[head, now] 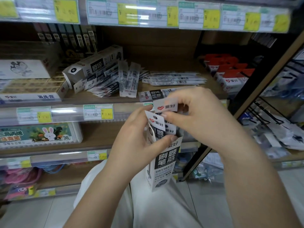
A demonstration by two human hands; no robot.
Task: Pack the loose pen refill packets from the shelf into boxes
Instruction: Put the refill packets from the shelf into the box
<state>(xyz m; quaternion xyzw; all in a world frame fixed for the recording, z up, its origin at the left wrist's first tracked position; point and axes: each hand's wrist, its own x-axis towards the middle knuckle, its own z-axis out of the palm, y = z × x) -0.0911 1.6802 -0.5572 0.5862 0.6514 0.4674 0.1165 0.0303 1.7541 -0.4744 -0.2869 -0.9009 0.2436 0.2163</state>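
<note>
Hands at centre frame work an upright white-and-black cardboard refill box (164, 163), open at its top. The left hand (139, 139) is wrapped around the box's upper part. The right hand (194, 112) pinches a white-headed refill packet (166, 106) over the opening. Loose clear plastic refill packets (128, 79) lie fanned across the wooden shelf (164, 63) behind, beside a tipped white box (92, 65).

white-and-black box (164, 163), yellow price tags (107, 114)
</note>
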